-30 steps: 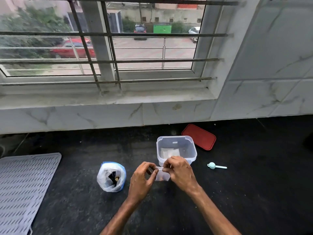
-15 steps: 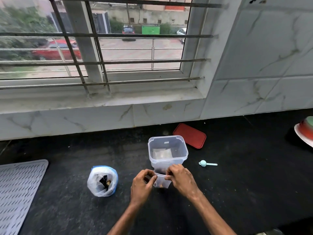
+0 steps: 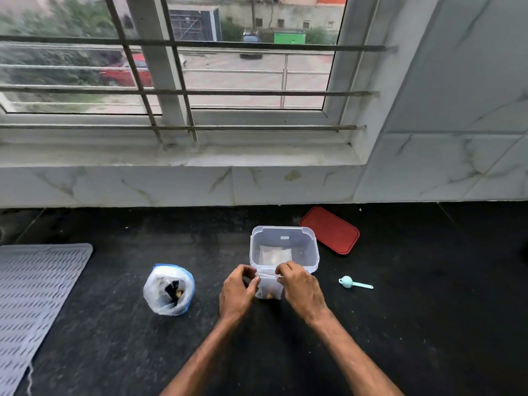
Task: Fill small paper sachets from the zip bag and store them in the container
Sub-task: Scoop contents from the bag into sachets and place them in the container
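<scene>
Clear square plastic container (image 3: 311,241), lid off, one sachet already inside; blue-rimmed zip bag (image 3: 160,295) stands apart to the left. Small filled paper sachet (image 3: 268,287) now stretched taut just in front of container vs 1 s ago: left hand (image 3: 235,292) & right hand (image 3: 300,290) fingers pinched on its top edge, prob sealing, drop-in next

A small translucent sachet (image 3: 268,287) is standing upright on the dark counter, just in front of the container, its top edge being pinched at both corners, with brownish bits showing near its bottom. The clear plastic container (image 3: 313,252) is sitting open, a flat white sachet lying inside. The zip bag (image 3: 160,295) is standing open well to the left, holding dark contents.
</scene>
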Motion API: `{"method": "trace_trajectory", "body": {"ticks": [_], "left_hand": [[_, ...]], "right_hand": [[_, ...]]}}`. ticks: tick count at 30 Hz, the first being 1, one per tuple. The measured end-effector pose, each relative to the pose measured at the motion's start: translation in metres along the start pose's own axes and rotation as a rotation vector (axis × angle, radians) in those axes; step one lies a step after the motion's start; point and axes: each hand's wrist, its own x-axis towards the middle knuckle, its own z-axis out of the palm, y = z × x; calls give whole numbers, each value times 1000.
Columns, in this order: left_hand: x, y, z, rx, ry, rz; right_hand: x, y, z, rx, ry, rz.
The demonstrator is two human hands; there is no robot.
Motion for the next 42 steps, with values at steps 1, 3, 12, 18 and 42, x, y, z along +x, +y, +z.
{"method": "trace_trajectory", "body": {"ticks": [1, 3, 12, 18, 42], "left_hand": [[0, 1, 0, 1, 2, -2], [1, 1, -2, 3, 32, 7], [-19, 14, -11, -33, 263, -27], [-40, 10, -5, 82, 270, -113], [-11, 64, 13, -809, -119, -852]], "right_hand": [[3, 2, -3, 8, 21, -11], [11, 8, -9, 29, 94, -13], [96, 55, -4, -31, -334, 356], [107, 57, 15, -72, -403, 344], [123, 50, 0, 3, -425, 320]]}}
